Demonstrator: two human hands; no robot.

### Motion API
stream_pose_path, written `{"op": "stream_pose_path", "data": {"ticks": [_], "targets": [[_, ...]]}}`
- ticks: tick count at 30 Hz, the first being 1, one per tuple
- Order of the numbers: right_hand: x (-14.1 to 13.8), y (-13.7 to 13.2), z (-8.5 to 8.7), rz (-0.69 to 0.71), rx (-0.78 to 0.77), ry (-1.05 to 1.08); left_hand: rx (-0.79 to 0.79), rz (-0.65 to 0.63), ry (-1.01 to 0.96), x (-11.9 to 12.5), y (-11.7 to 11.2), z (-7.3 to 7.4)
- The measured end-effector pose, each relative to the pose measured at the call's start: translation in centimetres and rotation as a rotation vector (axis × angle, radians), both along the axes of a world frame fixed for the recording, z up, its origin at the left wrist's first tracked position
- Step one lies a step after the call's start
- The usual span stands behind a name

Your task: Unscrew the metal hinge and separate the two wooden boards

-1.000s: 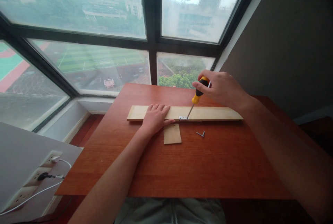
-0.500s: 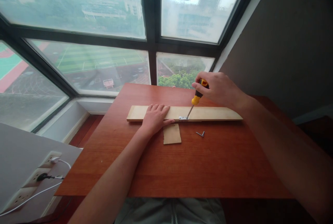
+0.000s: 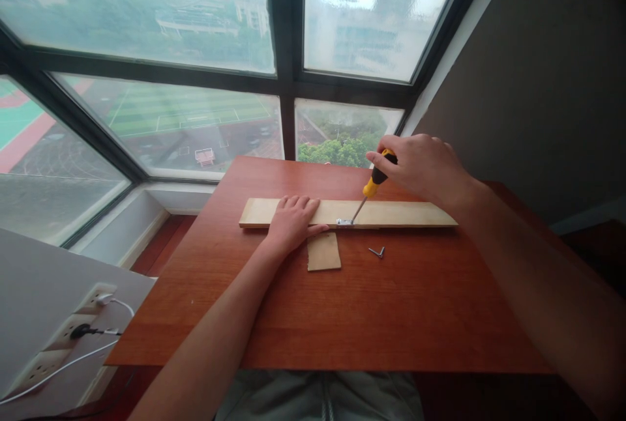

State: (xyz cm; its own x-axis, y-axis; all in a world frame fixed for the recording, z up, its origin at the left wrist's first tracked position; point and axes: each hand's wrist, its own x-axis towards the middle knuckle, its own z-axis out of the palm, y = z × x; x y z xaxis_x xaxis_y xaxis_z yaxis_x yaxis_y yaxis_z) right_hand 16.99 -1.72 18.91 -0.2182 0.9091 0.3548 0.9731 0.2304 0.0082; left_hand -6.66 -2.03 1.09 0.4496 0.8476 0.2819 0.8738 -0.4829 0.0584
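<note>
A long pale wooden board point(image 3: 391, 214) lies across the table. Flat on its left half rests my left hand point(image 3: 293, 220), fingers spread out and thumb along the near edge. My right hand point(image 3: 423, 163) is wrapped round the handle of a yellow and black screwdriver point(image 3: 375, 181), which leans to the right. Its tip meets a small metal bracket point(image 3: 345, 221) at the board's near edge; the screw under the tip is too small to make out. A square tan piece point(image 3: 323, 252) lies in front of the board, close to my left thumb.
Small metal pieces, perhaps screws point(image 3: 377, 252), lie on the reddish-brown table point(image 3: 342, 323) in front of the board. Windows point(image 3: 195, 115) rise behind the table. At the lower left are wall sockets point(image 3: 78, 331) with plugged-in cables.
My right hand has shifted slightly right, and the screwdriver leans further that way, its tip still at the bracket. My left hand and the board stay in place.
</note>
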Motion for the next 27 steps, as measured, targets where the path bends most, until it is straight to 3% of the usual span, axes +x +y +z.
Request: {"op": "stream_pose_path", "data": {"ticks": [4, 9, 11, 17, 23, 27], "targets": [[0.1, 0.2, 0.0, -0.067, 0.005, -0.061, -0.006, 0.003, -0.007, 0.0, 0.0, 0.0], [0.7, -0.1, 0.7, 0.174, -0.15, -0.021, -0.008, 0.005, -0.008, 0.0, 0.0, 0.0], [0.8, -0.2, 0.9, 0.207, -0.183, -0.008, -0.006, 0.003, -0.009, -0.1, 0.0, 0.0], [0.2, -0.2, 0.6, -0.012, -0.041, -0.132, -0.003, 0.002, -0.019, -0.2, 0.1, -0.3], [0.1, 0.2, 0.7, 0.105, -0.114, -0.061, -0.001, 0.001, -0.016, -0.2, 0.1, -0.2], [-0.6, 0.1, 0.7, 0.008, -0.108, -0.102, 0.002, 0.004, -0.016, -0.1, 0.1, -0.2]]}}
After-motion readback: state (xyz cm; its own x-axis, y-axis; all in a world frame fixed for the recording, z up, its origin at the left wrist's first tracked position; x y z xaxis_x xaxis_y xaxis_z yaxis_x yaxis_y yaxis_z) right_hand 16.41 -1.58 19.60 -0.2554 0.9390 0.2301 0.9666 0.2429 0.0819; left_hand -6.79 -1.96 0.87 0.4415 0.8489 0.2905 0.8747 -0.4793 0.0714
